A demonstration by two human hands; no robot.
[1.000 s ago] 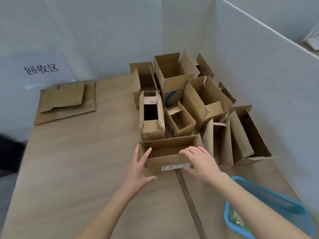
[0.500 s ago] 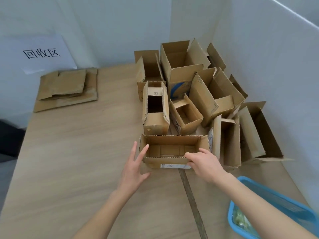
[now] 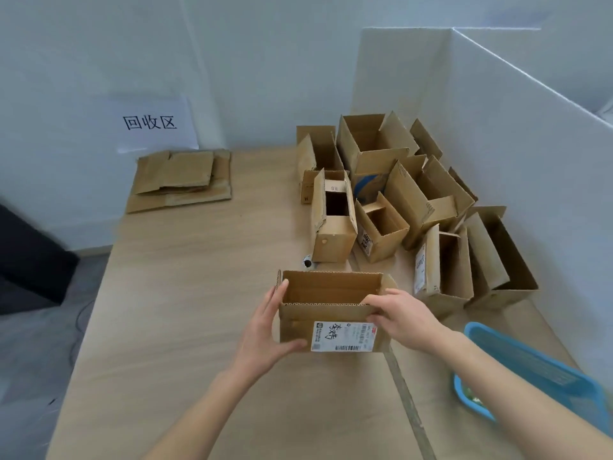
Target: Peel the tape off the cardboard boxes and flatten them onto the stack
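An open-topped cardboard box [image 3: 298, 322] with a white shipping label on its near face is held between both hands above the table. My left hand [image 3: 265, 336] clasps its left end, fingers up the side and thumb under the front. My right hand [image 3: 398, 318] grips the near right rim, fingers curled over the edge. The stack of flattened cardboard [image 3: 180, 179] lies at the far left of the table, below a paper sign. Several other open boxes [image 3: 335, 224] crowd the far right corner.
A blue plastic basket [image 3: 527, 370] sits at the right near edge. White partition walls [image 3: 514, 134] close off the right side and back. A small roll-like object [image 3: 307, 261] lies by the nearest upright box. A seam strip runs along the wooden table [image 3: 185, 310].
Both hands have closed on the labelled box and lifted it off the table toward me, tipping its label face into view. The camera has tilted up.
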